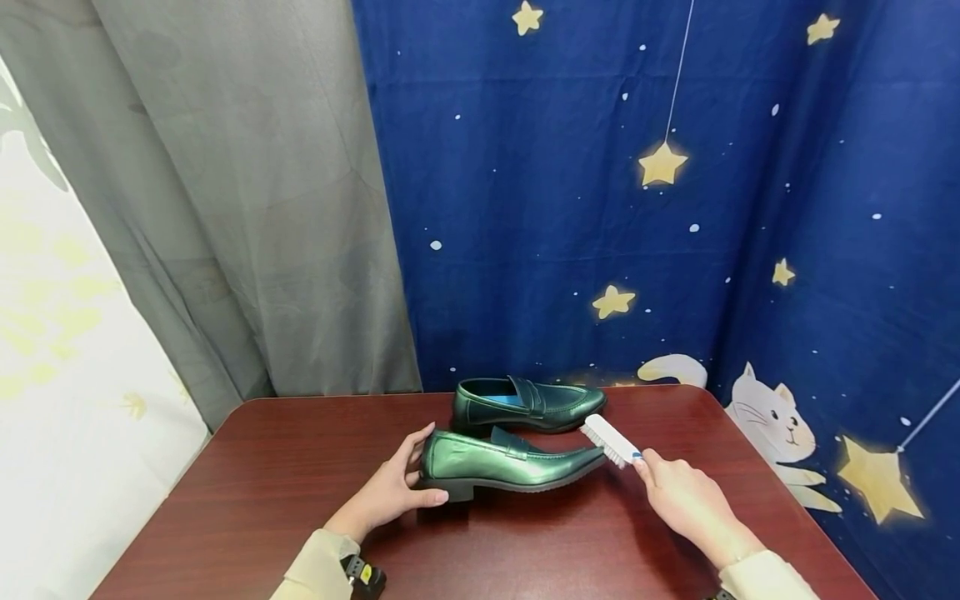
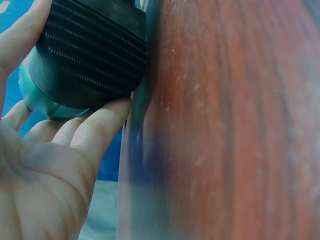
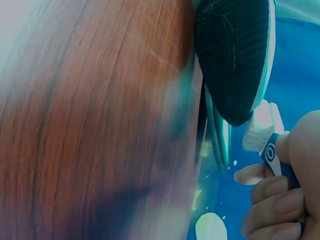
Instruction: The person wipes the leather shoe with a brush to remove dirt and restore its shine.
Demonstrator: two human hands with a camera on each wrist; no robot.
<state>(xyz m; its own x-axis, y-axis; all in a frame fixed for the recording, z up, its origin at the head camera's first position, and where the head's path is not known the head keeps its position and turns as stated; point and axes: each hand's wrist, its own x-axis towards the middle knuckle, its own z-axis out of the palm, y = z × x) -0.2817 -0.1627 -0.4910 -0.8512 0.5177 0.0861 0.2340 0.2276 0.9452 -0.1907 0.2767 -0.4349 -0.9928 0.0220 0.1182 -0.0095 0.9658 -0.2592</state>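
A shiny green loafer is held a little above the table, its toe pointing right. My left hand grips it round the heel, and the left wrist view shows fingers and thumb about the ridged black heel. A white brush with pale bristles is in my right hand, gripped by its blue and white handle. Its bristles touch the toe of the loafer. In the right wrist view the dark patterned sole faces the camera.
The matching green loafer stands behind, near the far edge of the reddish-brown table. Beyond that edge hang a grey curtain and a blue star-patterned curtain.
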